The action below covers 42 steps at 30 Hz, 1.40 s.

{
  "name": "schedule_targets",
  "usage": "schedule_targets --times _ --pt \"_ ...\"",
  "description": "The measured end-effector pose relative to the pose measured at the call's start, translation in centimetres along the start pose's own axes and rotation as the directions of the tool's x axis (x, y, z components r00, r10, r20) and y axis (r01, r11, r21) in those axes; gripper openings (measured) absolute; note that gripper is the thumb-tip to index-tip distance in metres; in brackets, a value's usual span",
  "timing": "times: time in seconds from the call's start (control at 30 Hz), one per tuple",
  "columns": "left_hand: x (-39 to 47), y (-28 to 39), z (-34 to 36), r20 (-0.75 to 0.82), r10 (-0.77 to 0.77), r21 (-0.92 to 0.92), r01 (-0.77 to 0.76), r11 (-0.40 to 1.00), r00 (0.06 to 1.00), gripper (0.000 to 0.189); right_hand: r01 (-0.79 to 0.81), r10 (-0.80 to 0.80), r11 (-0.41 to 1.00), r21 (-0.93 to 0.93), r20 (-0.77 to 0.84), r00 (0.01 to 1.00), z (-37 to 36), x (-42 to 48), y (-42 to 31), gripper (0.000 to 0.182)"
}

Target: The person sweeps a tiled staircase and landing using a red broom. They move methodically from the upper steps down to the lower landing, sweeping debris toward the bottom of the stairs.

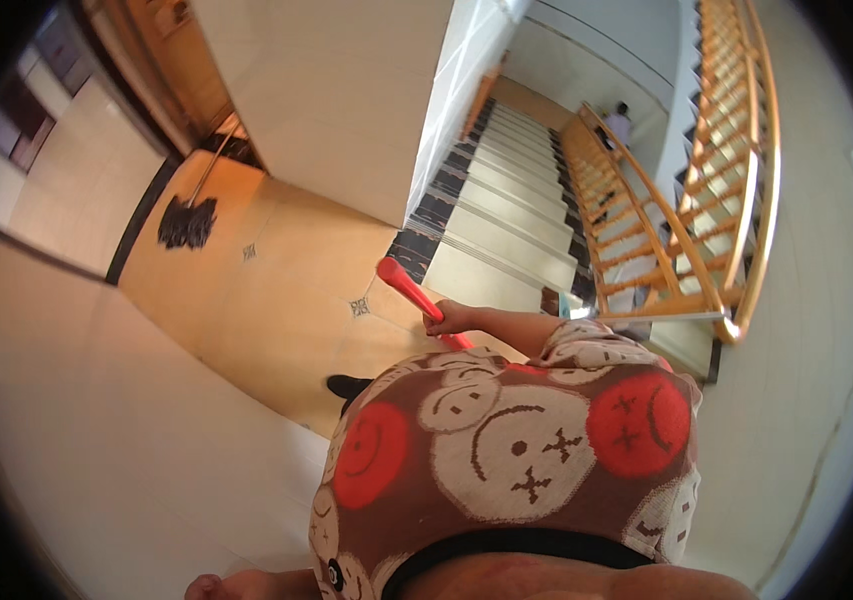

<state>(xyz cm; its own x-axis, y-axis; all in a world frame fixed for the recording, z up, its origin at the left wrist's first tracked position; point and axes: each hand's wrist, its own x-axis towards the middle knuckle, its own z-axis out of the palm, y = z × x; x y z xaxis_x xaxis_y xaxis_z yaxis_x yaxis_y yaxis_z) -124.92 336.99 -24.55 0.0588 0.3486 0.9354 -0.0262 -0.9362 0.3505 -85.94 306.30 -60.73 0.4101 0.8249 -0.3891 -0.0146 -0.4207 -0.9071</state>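
My right hand (450, 318) is closed around a red pole (410, 286) with a rounded end. One end points up and left over the floor; the other passes out of sight behind my patterned shirt (516, 450). At the bottom left edge, my left hand (224, 586) is partly cut off by the picture's rim, so its fingers cannot be made out well. A dark shoe (347, 386) shows beside the shirt, on the tiled floor (284, 330).
A dark-headed mop (187, 222) lies on the floor by an open doorway (163, 75). Tiled stairs (509, 195) with black edging run beside a wooden railing (636, 217). Another person (617, 127) is farther off, beyond the railing. A pale wall (126, 420) borders the floor.
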Motion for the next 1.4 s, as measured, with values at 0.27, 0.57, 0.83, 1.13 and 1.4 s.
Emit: schedule_targets --times 0.27,0.57,0.83,1.13,1.4 --pt "8.0 -16.7 12.6 0.175 -0.212 -0.569 0.275 0.775 0.961 0.025 -0.167 0.174 0.985 0.048 -0.301 0.938 0.2 9.1 -5.7 0.022" --pt "-0.3 -12.8 7.1 -0.214 -0.317 -0.116 0.298 0.947 0.924 0.03 -0.135 0.056 0.981 -0.14 -0.461 0.885 1.1 7.0 -11.8 0.041" --pt "-3.6 -7.9 3.8 -0.399 -0.48 -0.241 0.415 0.877 0.782 0.046 0.139 -0.183 0.981 -0.137 -0.406 0.895 -1.0 11.3 -16.5 0.035" --pt "-0.5 -13.2 4.2 -0.286 -0.628 -0.199 0.596 0.778 0.724 0.04 0.068 -0.222 0.944 -0.324 -0.466 0.857 -2.5 10.5 -19.1 0.029" --pt "16.5 -29.5 11.9 -0.061 -0.808 -0.261 0.772 0.58 0.586 0.031 -0.206 0.003 0.91 -0.36 -0.489 0.872 -0.4 14.7 -22.1 0.025"
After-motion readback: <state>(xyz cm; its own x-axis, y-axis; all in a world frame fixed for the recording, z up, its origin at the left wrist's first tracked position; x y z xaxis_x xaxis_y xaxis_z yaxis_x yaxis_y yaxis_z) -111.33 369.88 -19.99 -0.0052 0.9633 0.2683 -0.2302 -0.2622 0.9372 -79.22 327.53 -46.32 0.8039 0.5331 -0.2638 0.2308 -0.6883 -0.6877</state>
